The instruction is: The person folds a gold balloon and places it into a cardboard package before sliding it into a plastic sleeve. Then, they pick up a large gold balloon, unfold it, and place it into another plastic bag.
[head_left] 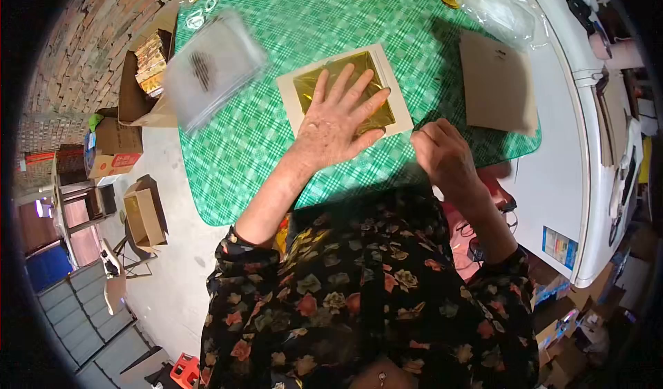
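Head view: pale card lies flat near the middle of the green checked counter, a gold foil sheet on top of it, pale border showing on the far, left and right sides. Left hand sits palm down over the foil, grip spread, fingers fanned away from the body, thumb out to the right. Right hand is just off the card's near right corner, fingers curled in; tips hidden, so I cannot tell whether this grip pinches anything, nor whether it touches the corner. Key relation: left hand is the nearer, directly over card and foil; from the right hand, both lie leftward and slightly beyond. Card reads nearly square from where I stand, the seemingly longer side running across the body, far edge slanting away toward the right; exact proportion uncertain. Around it: clear plastic sleeves to the left, a second card to the right, well apart from the first, and a crumpled clear bag beyond that.
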Demonstrator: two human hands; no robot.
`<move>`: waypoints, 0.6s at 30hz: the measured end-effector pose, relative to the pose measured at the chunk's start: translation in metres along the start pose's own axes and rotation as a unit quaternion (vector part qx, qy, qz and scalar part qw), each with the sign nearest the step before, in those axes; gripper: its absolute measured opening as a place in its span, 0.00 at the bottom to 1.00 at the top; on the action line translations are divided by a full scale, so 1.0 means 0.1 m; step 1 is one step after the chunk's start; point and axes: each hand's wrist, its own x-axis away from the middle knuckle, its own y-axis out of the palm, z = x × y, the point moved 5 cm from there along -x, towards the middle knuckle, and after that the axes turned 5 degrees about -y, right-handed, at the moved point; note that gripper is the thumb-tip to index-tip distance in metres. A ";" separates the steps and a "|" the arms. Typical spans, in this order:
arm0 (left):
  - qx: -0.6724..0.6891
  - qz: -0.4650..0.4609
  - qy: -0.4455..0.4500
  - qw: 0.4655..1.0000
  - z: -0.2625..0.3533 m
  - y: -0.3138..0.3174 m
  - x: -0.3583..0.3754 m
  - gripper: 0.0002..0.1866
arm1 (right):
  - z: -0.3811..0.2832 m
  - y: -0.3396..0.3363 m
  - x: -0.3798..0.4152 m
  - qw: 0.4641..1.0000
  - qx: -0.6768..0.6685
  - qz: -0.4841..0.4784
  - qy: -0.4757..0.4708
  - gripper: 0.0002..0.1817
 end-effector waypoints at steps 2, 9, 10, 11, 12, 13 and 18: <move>0.001 0.000 0.000 1.000 0.00 0.00 0.00 0.36 | -0.01 0.00 -0.03 1.000 0.002 -0.009 -0.011 0.12; 0.008 -0.003 -0.003 1.000 0.00 -0.02 0.00 0.36 | 0.06 0.09 -0.09 0.999 0.000 -0.042 -0.034 0.17; 0.012 -0.005 -0.001 1.000 0.00 -0.01 0.00 0.36 | 0.06 0.09 -0.07 0.999 -0.002 -0.043 -0.031 0.16; 0.015 -0.007 -0.001 1.000 0.00 -0.01 0.00 0.36 | 0.05 0.10 -0.05 0.999 -0.004 -0.044 -0.029 0.16; 0.018 -0.010 0.000 1.000 0.00 -0.01 0.01 0.35 | 0.02 0.10 -0.03 0.999 -0.007 -0.045 -0.027 0.15; 0.017 -0.012 -0.002 1.000 0.00 -0.01 0.01 0.35 | -0.03 0.10 0.00 0.998 -0.027 -0.047 -0.032 0.15; 0.019 -0.012 -0.004 1.000 -0.02 0.02 0.02 0.35 | -0.50 0.07 0.12 0.985 -0.153 -0.061 -0.054 0.12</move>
